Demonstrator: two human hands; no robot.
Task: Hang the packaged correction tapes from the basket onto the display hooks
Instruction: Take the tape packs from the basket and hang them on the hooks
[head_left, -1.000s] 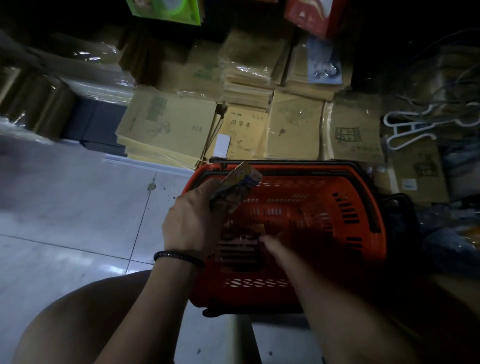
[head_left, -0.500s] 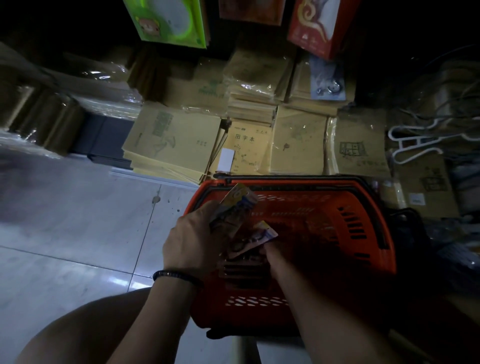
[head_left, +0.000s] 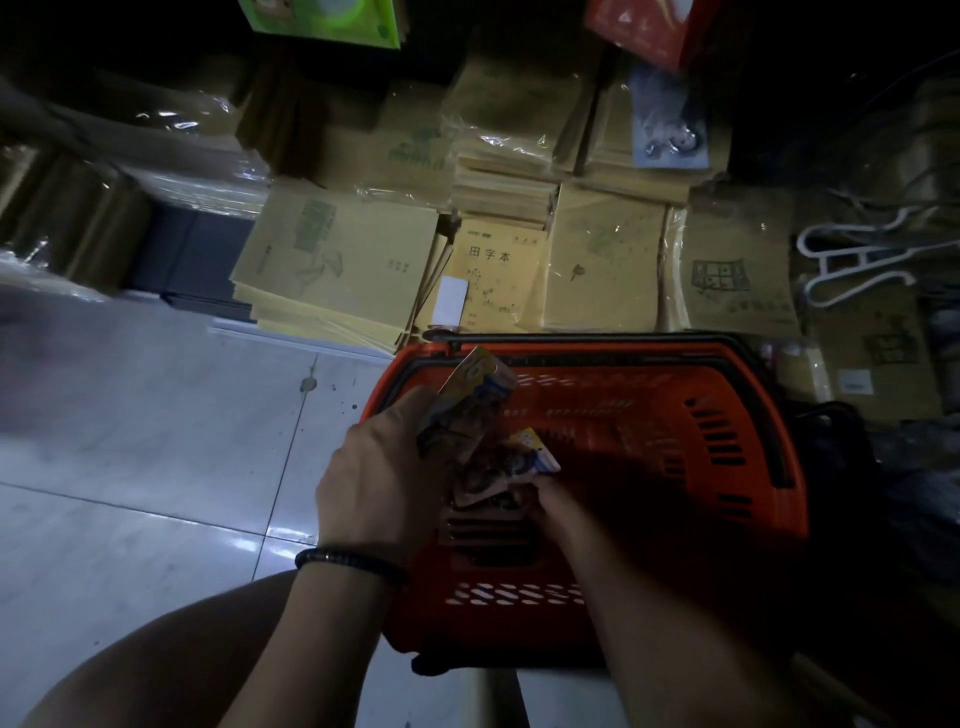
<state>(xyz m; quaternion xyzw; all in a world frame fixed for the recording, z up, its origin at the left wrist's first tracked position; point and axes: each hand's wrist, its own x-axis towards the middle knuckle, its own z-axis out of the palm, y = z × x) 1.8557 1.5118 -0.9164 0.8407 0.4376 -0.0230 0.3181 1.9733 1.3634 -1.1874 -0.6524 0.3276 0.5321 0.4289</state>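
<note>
An orange plastic basket with black handles stands on the floor in front of me. My left hand hovers over the basket's left end and grips a stack of packaged correction tapes, their cards sticking up and to the right. My right hand reaches in from below and holds another packaged correction tape right beside the stack. The lighting is dim and the basket's inside is dark, so I cannot see what lies in it. No display hooks are in view.
Stacks of yellow exercise books in plastic wrap lie on the floor behind the basket. White hangers lie at the right. Grey floor tiles stretch to the left. My knee shows at the bottom left.
My right hand has come up out of the basket with a packaged tape and brought it next to the stack in my left hand. The view tilted slightly downward.
</note>
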